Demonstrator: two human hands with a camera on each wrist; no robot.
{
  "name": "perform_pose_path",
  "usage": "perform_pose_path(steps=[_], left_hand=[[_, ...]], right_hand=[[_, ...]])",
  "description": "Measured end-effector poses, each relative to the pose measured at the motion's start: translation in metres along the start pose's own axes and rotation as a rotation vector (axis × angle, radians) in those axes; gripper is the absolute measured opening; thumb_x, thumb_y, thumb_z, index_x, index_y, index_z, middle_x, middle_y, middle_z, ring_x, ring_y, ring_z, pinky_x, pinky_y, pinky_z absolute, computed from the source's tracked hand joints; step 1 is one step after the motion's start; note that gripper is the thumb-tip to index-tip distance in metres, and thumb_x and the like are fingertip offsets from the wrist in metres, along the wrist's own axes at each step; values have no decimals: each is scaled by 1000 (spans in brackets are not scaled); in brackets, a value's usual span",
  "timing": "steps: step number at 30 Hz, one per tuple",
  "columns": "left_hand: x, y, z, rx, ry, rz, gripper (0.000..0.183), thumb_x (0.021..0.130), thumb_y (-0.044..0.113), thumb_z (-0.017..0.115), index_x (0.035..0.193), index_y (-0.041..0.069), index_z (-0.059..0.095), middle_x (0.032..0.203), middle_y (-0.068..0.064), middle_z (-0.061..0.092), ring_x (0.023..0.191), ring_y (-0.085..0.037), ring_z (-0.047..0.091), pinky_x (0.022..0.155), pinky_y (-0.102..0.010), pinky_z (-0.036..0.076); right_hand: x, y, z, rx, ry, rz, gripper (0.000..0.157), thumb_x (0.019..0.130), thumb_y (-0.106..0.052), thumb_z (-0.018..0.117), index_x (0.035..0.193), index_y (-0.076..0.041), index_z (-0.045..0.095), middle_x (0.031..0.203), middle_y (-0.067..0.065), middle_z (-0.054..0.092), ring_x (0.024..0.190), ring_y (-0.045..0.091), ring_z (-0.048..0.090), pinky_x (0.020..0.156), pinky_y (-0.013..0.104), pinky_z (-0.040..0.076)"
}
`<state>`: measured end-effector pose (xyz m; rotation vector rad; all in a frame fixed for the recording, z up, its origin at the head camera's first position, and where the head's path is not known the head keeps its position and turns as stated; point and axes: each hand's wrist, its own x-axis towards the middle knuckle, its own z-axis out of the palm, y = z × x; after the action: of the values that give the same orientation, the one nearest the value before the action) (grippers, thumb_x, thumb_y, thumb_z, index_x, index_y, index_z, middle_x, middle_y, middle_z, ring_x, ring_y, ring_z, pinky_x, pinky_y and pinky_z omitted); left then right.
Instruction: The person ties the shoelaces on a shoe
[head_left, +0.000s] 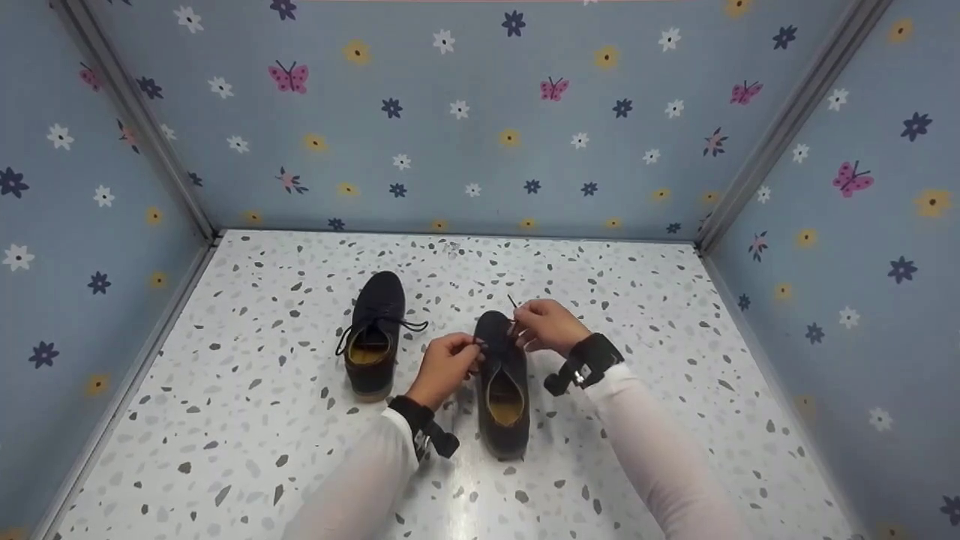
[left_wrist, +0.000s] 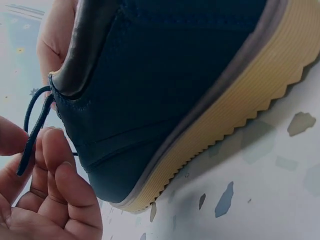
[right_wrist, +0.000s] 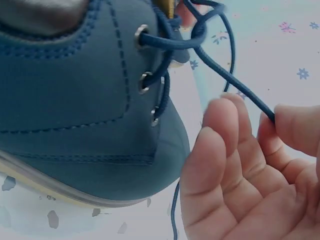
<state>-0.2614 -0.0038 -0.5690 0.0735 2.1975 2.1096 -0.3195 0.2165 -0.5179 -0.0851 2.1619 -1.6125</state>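
Observation:
A dark blue lace-up shoe [head_left: 504, 431] stands on the speckled floor between both hands, its toe pointing away. My left hand [head_left: 444, 365] is at the shoe's left side and pinches a shoelace [left_wrist: 35, 130] between thumb and forefinger. On the other side my right hand [head_left: 551, 326] pinches another length of lace [right_wrist: 240, 87] between thumb and forefinger, drawn taut from the top eyelets. In the right wrist view the laces cross in a loop or loose knot above the eyelets. The right hand's other fingers are loosely bent.
A second dark shoe [head_left: 377, 300] stands to the left, its lace ends hanging loose to both sides. Blue panels with flowers and butterflies [head_left: 450, 75] enclose the white speckled floor [head_left: 255, 420] at the back, left and right.

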Motion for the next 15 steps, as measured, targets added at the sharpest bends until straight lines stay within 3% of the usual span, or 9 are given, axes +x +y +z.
perform_pose_path(steps=[8,15], left_hand=[[3,1,0,-122,47,24,21,97,7,64,110,-1,78,85,-13,74,66,-18,67,60,-26,55],[4,3,1,-149,69,31,22,98,8,66,114,-2,78,100,-19,78,83,-21,73,70,-31,59]], right_hand=[[-6,-3,-8,164,-18,3,25,112,-23,46,110,0,54,92,7,77,74,14,72,65,27,59],[-10,-2,-14,267,-22,-13,26,114,-25,41,104,-6,55,101,10,77,89,22,77,68,30,60]])
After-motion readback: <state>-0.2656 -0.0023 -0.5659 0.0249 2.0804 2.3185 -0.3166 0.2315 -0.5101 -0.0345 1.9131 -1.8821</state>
